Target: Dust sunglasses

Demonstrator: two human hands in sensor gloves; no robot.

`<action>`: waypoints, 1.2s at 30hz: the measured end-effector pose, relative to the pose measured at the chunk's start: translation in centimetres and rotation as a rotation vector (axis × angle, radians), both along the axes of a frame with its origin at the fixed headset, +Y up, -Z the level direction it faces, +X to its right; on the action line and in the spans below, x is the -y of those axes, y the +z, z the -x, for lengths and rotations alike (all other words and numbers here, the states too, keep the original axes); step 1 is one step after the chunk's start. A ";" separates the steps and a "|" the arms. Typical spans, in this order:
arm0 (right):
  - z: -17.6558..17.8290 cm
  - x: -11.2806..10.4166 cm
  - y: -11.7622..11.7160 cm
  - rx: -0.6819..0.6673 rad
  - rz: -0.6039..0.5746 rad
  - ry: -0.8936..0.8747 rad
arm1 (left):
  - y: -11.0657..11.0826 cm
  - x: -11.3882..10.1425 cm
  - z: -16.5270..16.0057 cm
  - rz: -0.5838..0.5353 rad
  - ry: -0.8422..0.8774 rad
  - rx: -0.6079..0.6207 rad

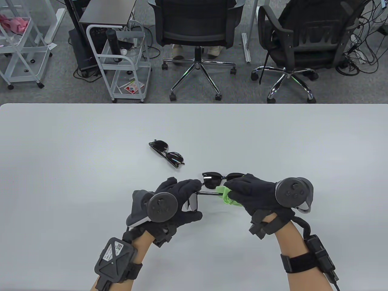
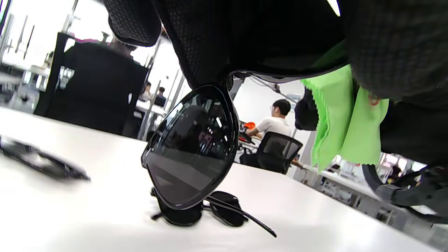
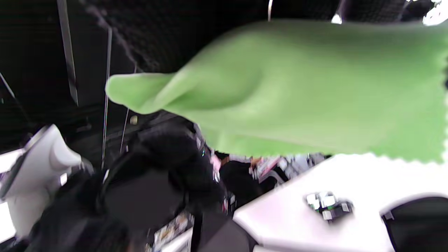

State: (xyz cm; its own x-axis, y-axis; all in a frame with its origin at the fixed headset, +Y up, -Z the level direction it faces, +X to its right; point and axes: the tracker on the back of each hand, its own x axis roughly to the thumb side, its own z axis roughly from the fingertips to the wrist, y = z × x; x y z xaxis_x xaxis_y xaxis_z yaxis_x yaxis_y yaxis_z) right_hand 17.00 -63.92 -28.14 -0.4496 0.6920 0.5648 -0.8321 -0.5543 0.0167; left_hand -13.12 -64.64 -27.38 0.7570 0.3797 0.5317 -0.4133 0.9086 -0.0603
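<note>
A black pair of sunglasses (image 1: 213,180) is held just above the white table (image 1: 60,169), near its front middle. My left hand (image 1: 194,194) pinches its left temple arm. My right hand (image 1: 231,190) holds a green cloth (image 1: 225,195) against the frame beside the right lens. In the left wrist view the dark lens (image 2: 196,147) hangs below my fingers, with the cloth (image 2: 344,122) to its right. The cloth (image 3: 297,94) fills the top of the right wrist view. A second black pair (image 1: 166,153) lies folded on the table behind, untouched.
Two office chairs (image 1: 197,27) and a white wire cart (image 1: 121,60) stand on the floor beyond the table's far edge. The second pair shows as a blur at the left of the left wrist view (image 2: 38,161).
</note>
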 end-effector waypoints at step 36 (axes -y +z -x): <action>12.9 3.6 5.0 -0.266 -0.383 0.890 | -2.8 4.2 4.5 0.658 0.644 -0.282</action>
